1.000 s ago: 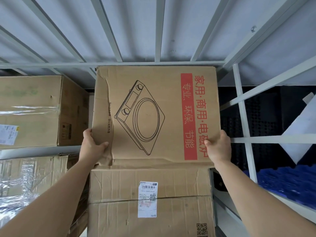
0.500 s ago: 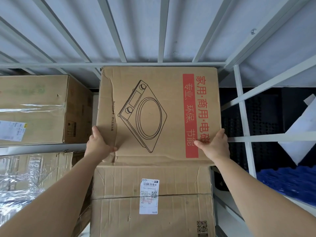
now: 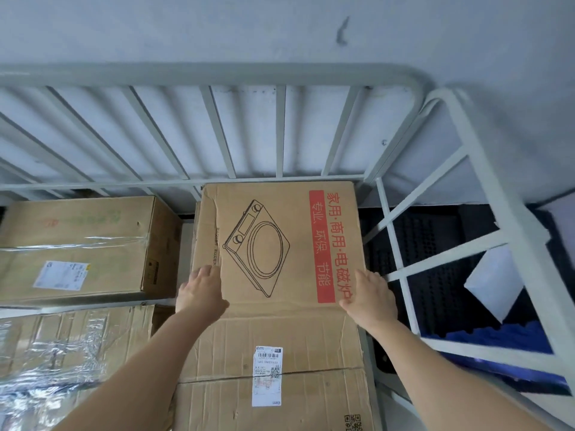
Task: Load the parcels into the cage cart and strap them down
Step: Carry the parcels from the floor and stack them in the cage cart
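A flat cardboard box (image 3: 280, 219) printed with a cooktop drawing and a red strip lies in the back right corner of the cage cart (image 3: 417, 88), on top of a larger brown parcel (image 3: 273, 343) with a white shipping label. My left hand (image 3: 202, 290) lies flat on the box's near left corner, fingers straight. My right hand (image 3: 368, 297) presses flat on its near right corner, beside the red strip.
Left of the box a taped brown carton (image 3: 81, 244) sits against the grey back bars, with a film-wrapped parcel (image 3: 62, 353) in front of it. Through the right side bars I see a black mat (image 3: 435, 244), a white sheet (image 3: 494, 281) and blue material (image 3: 497, 340).
Both hands went from gripping the box's near edge to lying flat on its top. The view has tilted up and back, showing the cart's top rail and the wall.
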Action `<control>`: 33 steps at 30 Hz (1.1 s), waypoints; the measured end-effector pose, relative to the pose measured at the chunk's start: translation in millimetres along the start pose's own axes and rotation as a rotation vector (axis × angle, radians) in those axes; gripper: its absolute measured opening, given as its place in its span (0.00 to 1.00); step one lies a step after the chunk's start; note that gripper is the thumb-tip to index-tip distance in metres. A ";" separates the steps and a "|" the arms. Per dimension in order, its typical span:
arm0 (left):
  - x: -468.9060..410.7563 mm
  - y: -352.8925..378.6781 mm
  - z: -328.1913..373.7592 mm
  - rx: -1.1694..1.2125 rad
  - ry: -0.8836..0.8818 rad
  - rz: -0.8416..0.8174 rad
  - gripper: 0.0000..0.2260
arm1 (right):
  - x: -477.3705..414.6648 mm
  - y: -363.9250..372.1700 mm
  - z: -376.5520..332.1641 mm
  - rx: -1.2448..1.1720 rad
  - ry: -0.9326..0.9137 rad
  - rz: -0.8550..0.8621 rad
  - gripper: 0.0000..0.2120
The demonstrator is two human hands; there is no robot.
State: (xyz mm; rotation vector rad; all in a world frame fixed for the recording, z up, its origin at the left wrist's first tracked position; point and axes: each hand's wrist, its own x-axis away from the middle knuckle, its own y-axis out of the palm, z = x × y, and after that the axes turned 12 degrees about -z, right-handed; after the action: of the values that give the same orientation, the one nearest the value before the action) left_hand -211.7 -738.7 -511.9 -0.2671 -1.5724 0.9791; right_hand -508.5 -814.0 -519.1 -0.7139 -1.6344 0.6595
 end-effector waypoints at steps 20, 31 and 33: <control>269.3 -102.3 122.7 -0.460 0.670 0.416 0.25 | 340.9 -83.9 38.8 -0.038 0.169 0.411 0.31; 464.6 -46.5 193.3 -0.592 1.027 0.598 0.27 | 577.4 -36.3 107.2 -0.125 0.471 0.669 0.32; 489.2 -35.0 201.9 -0.614 1.075 0.625 0.25 | 612.6 -22.0 115.4 -0.142 0.537 0.698 0.32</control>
State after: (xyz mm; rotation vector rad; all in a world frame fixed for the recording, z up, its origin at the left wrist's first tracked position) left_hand -513.1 -527.4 -130.2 -1.5063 -0.7135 0.5623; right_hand -709.0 -370.2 -129.4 -1.4555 -0.9229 0.7527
